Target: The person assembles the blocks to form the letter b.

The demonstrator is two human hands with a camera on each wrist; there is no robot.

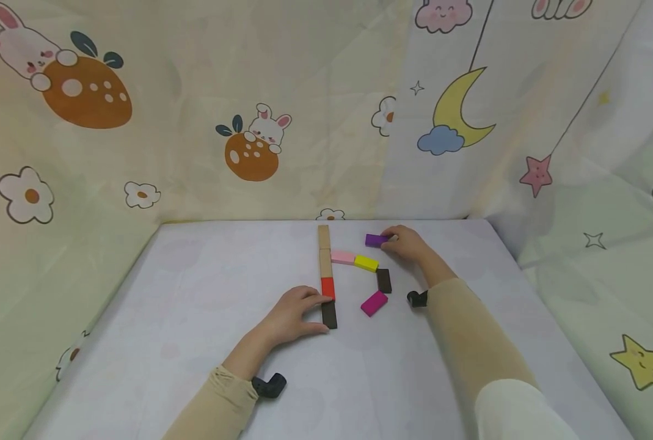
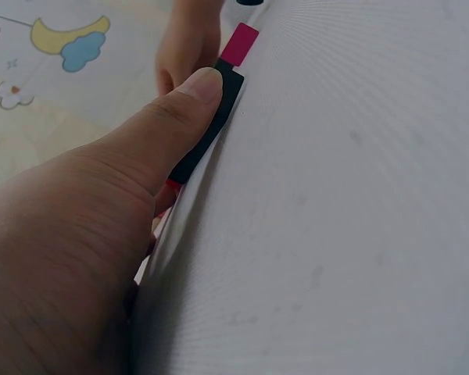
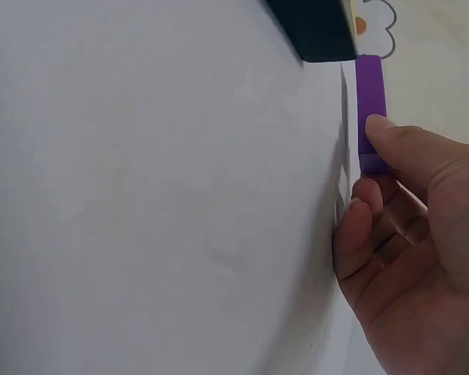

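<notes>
A purple block (image 1: pixel 376 240) is showing at the right fingertips; red (image 1: pixel 328 287) and black (image 1: pixel 329 314) blocks are lying beside the left fingers.

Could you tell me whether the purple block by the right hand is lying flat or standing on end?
Lying flat: the purple block rests lengthwise on the table, with the right hand pinching one end.

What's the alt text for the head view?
On a white table, the left hand touches a dark block ending a straight line of blocks, while the right hand grips a purple block.
</notes>
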